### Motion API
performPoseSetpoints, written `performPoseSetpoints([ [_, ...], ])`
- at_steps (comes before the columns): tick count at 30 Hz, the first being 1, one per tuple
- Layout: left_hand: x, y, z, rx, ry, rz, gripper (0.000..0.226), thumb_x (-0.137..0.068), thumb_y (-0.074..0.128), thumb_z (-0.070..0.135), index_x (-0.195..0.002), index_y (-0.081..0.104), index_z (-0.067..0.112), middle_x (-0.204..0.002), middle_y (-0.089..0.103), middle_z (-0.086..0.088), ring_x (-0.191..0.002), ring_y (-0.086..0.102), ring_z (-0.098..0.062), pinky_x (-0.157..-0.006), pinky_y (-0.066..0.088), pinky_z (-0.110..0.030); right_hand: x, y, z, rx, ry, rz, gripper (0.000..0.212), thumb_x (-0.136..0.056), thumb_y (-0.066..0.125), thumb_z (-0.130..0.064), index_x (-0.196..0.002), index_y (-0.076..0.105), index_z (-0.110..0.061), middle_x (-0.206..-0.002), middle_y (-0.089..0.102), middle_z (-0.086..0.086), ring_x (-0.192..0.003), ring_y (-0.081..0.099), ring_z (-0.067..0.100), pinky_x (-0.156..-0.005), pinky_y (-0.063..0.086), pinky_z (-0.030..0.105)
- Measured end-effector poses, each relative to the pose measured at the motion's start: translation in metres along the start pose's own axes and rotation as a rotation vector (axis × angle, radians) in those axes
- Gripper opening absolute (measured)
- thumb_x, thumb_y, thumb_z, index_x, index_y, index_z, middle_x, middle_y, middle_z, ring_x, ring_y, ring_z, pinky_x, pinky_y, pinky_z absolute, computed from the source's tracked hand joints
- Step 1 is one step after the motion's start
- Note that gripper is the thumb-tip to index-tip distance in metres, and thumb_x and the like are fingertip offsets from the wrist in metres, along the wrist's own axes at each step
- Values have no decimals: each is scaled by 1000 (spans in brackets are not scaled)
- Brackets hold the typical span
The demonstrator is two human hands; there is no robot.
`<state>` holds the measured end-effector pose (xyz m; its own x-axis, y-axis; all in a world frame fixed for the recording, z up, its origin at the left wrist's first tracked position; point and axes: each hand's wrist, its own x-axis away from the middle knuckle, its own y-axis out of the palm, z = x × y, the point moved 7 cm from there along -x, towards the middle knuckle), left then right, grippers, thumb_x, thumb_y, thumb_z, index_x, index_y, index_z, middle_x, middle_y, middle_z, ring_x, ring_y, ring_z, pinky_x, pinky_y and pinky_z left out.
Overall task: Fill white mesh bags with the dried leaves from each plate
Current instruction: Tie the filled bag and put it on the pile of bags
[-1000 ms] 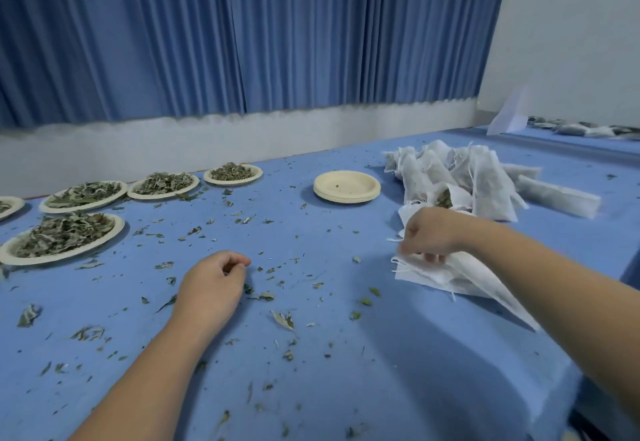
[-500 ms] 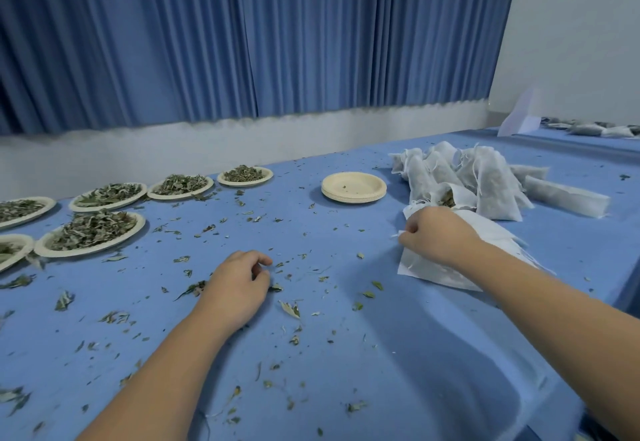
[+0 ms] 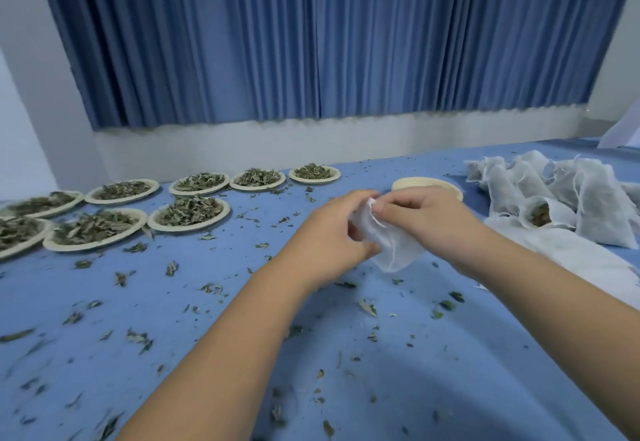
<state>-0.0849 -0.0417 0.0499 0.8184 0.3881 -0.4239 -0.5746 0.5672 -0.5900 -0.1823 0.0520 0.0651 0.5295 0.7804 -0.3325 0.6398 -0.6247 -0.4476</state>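
1. Roughly: desk (image 3: 145, 364) strewn with leaf scraps (image 3: 367, 307).
2. Plates (image 3: 188, 229), left: several heaped with leaves (image 3: 188, 210). Most of the job remains.
3. Filled bags (image 3: 561, 205), right: small heap done.
4. Empty bag (image 3: 391, 250), held above mid-desk: left hand (image 3: 332, 236) and right hand (image 3: 426, 218) each have a pinching grip at its mouth.

Not much of the person to go on here, honestly, just two arms in shot. The left hand (image 3: 332, 236) and right hand (image 3: 426, 218) are both bare. The left forearm (image 3: 242, 336) and right forearm (image 3: 554, 302) are bare too, all the way to where the frame cuts them off. Smooth forearms, fairly slim wrists, shortish fingers (image 3: 398, 203).
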Motion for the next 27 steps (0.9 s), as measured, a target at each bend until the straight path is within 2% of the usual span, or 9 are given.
performPoseSetpoints([
  [4,24,-44,-23,-116,-79,131,16,-88,65,19,-97,68,32,-77,65,9,-66,56,-4,-61,45,-18,-2,48,-22,52,-57,-223,13,-86,65,-36,-88,75,-30,-87,73,-11,-84,66,5,-79,51,30],
  [8,62,-105,-51,-126,-192,306,17,-95,57,17,-85,70,21,-75,66,9,-68,60,-7,-65,48,-24,-5,97,-44,333,-190,-245,10,-84,62,-25,-81,70,-30,-80,69,-2,-80,63,23,-74,51,42],
  [10,83,-124,-58,-239,-222,212,22,-92,60,16,-109,64,29,-100,62,21,-82,58,6,-68,44,-12,-8,123,-56,359,-241,-207,14,-86,61,-24,-77,69,-32,-75,67,-3,-73,62,18,-69,50,37],
  [12,103,-131,-70,-494,-256,26,61,-85,65,24,-139,39,38,-137,40,20,-115,50,-2,-91,45,-25,-8,153,-66,371,-321,-215,12,-85,62,-24,-81,72,-29,-71,62,-6,-70,57,14,-68,49,36],
  [15,129,-145,-77,-778,-223,-30,74,-82,63,47,-145,24,43,-145,31,20,-127,40,-9,-102,36,-40,-4,201,-74,373,-426,-272,12,-86,63,-23,-87,75,-24,-72,58,-9,-75,54,11,-72,47,33],
  [17,141,-157,-86,-823,-198,7,47,-90,54,52,-134,42,40,-127,49,18,-115,49,-8,-92,39,-32,-4,226,-79,334,-469,-319,12,-86,66,-23,-90,77,-23,-75,60,-6,-75,55,12,-71,46,30],
  [19,151,-171,-96,-835,-183,74,20,-98,46,45,-105,58,31,-93,58,11,-89,56,-12,-69,38,-27,-6,245,-85,268,-489,-385,10,-86,68,-25,-90,77,-24,-76,62,-5,-72,54,8,-68,44,26],
  [23,169,-201,-128,-673,-353,253,35,-100,42,38,-69,45,22,-65,48,5,-63,46,-11,-58,36,-33,-32,272,-81,174,-310,-478,31,-88,61,-44,-69,67,-20,-64,59,-6,-59,49,9,-56,38,26],
  [27,184,-226,-157,-331,-536,483,39,-100,43,34,-66,47,16,-59,48,4,-52,45,-12,-51,32,-30,-93,275,-43,-93,154,-329,28,-91,59,-39,-85,70,-14,-72,68,-3,-55,57,10,-49,47,23],
])
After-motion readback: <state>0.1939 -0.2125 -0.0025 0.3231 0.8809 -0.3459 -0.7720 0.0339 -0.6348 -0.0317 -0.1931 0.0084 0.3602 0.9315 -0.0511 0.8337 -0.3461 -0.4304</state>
